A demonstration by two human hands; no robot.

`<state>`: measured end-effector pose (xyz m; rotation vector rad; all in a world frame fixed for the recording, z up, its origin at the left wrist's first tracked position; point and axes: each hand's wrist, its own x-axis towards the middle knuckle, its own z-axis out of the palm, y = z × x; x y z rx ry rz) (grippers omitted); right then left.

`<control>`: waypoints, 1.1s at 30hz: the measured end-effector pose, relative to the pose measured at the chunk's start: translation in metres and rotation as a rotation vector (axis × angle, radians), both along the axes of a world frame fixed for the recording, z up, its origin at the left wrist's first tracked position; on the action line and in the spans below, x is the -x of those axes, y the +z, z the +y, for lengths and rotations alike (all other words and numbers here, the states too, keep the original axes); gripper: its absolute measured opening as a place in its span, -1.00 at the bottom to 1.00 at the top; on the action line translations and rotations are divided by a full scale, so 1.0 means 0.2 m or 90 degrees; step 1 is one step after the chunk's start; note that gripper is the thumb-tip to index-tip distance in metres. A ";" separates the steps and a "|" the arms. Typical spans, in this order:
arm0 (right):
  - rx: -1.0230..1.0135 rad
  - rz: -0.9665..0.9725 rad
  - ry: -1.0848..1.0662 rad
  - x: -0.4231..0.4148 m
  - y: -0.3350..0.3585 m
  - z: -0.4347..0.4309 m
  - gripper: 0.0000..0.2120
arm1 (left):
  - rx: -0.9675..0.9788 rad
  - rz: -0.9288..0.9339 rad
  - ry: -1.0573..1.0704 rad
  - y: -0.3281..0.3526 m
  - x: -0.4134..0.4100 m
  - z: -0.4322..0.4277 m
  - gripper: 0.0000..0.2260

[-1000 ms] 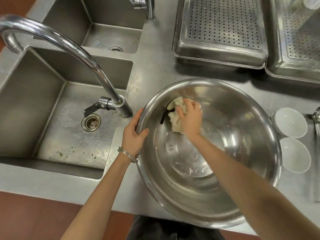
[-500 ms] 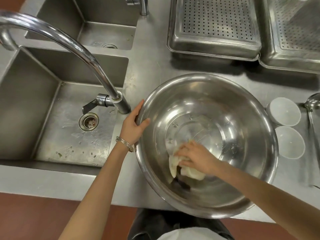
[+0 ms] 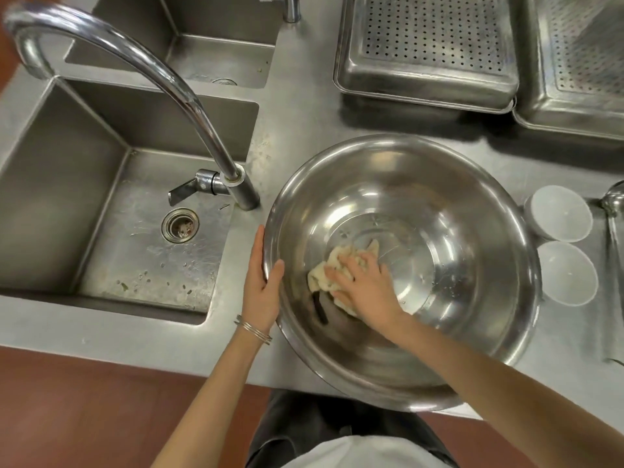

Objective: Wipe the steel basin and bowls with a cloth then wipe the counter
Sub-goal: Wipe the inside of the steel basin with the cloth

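A large steel basin [image 3: 472, 204] sits on the steel counter [image 3: 297, 116], overhanging its front edge. My left hand [image 3: 261, 285] grips the basin's left rim, thumb inside. My right hand [image 3: 366, 287] presses a crumpled cream cloth [image 3: 332, 265] against the basin's inner left bottom. Two small white bowls [image 3: 559, 212] [image 3: 567, 271] stand upside down just right of the basin.
A deep sink [image 3: 111, 211] with a tall curved faucet [image 3: 189, 106] lies to the left, a second sink [image 3: 189, 38] behind it. Two perforated steel trays [image 3: 429, 45] [image 3: 580, 62] sit at the back right. A ladle [image 3: 613, 211] lies at the far right edge.
My right hand swept the cloth from the basin's far left wall down to its near side, then slightly up onto the left bottom. My left hand slid a little along the rim.
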<state>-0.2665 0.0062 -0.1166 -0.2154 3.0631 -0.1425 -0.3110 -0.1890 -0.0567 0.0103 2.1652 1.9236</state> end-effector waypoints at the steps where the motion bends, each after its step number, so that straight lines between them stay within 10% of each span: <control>1: 0.017 0.015 0.070 -0.05 -0.02 0.03 -0.68 | 0.004 0.003 -0.008 0.00 0.01 0.00 -0.47; 5: 0.113 0.002 0.280 -0.08 0.04 0.19 -0.70 | 0.016 -0.014 -0.032 0.02 0.09 -0.02 -0.49; 14: 0.420 0.049 -0.379 0.50 0.12 -0.09 -0.64 | -0.011 -0.053 0.070 0.03 -0.04 0.04 -0.58; 27: 0.239 -0.068 0.334 -0.12 0.00 0.14 -0.74 | -0.013 -0.028 0.012 0.01 0.16 0.05 -0.58; 33: 0.101 -0.023 0.053 0.00 0.02 0.12 -0.45 | 0.018 -0.044 -0.013 0.07 0.30 0.07 -0.62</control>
